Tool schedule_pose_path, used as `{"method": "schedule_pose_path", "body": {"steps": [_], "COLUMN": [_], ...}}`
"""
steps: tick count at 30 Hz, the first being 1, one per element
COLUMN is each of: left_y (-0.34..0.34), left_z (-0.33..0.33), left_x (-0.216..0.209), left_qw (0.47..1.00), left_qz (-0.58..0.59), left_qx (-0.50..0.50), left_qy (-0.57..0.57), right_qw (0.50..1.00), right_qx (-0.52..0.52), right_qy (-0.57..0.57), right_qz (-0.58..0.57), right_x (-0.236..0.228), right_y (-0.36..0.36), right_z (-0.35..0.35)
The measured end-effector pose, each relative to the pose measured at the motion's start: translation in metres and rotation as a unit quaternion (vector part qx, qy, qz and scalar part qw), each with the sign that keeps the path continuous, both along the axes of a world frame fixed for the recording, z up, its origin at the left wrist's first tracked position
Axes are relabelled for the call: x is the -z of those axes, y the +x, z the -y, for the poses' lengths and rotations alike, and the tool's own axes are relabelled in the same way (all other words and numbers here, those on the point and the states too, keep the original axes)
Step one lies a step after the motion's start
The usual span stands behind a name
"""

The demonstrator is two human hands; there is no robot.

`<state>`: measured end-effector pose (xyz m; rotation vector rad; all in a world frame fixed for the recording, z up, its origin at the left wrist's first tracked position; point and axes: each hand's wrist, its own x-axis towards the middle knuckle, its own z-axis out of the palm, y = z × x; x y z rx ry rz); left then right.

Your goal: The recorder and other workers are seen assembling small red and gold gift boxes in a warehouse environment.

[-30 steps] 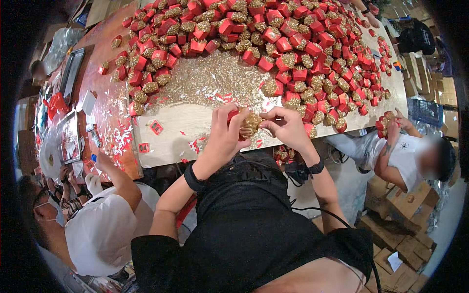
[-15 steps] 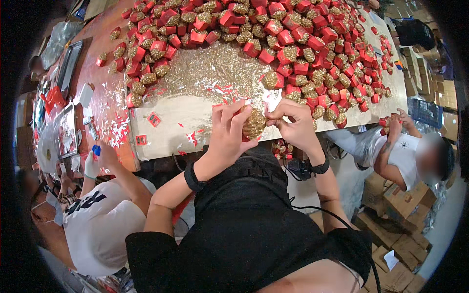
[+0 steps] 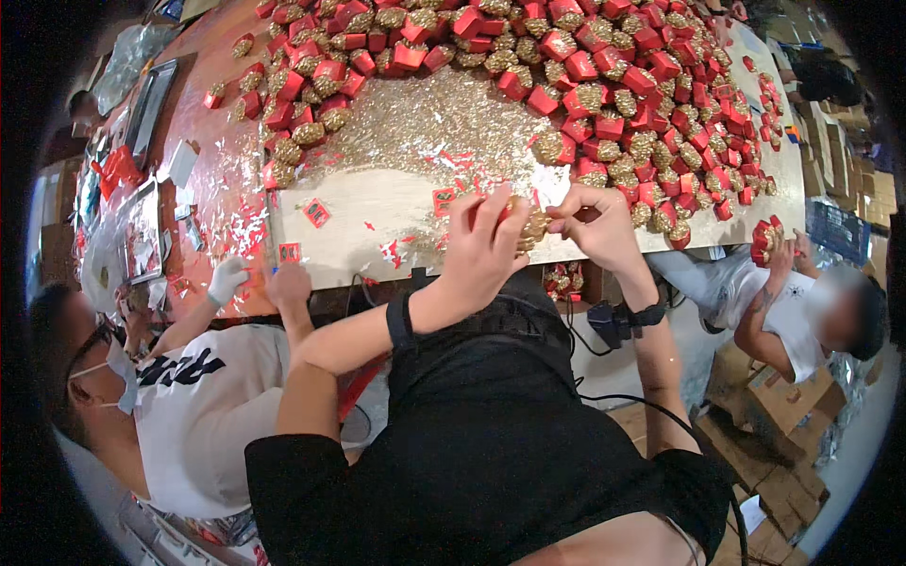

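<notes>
In front of my waist, at the table's near edge, my left hand (image 3: 479, 247) is closed around a gold, glitter-covered ornament (image 3: 534, 224). Its fingers curl over the left side and hide much of it. My right hand (image 3: 604, 229) is closed in a pinch at the ornament's right side, thumb and forefinger together. Whatever lies between those fingertips is too small to tell. A white paper piece (image 3: 551, 183) lies just beyond the fingers. Close to my left fingers is a red label with dark print (image 3: 443, 201).
Many red-and-gold ornaments (image 3: 651, 123) are heaped across the far table. Gold glitter (image 3: 434, 113) and red-white scraps (image 3: 394, 253) cover the board. Two more red labels (image 3: 316, 213) lie leftward. People sit at both sides; the left person's hand (image 3: 289, 283) rests by the board's edge.
The whole view has shifted, moving the table rightward and slightly down. My hands stay together at the ornament. The left person's right hand has come to the board's edge beside a label.
</notes>
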<state>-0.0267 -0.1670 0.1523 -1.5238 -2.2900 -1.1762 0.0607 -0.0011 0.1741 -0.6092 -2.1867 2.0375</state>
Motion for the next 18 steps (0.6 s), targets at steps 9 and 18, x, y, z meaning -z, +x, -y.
{"method": "schedule_pose_path", "body": {"steps": [9, 18], "left_y": [-0.008, -0.017], "left_z": [-0.007, -0.005], "left_x": [-0.001, -0.047], "left_qw": [0.985, 0.953], "left_qz": [0.131, 0.205], "left_qx": [0.100, 0.197], "left_qy": [0.053, 0.103], "right_qw": [0.988, 0.908], "right_qx": [0.144, -0.017], "right_qy": [0.007, 0.387], "right_qz": [-0.056, -0.159], "right_x": [-0.024, -0.069], "right_y": [0.016, 0.026], "right_z": [0.029, 0.014]}}
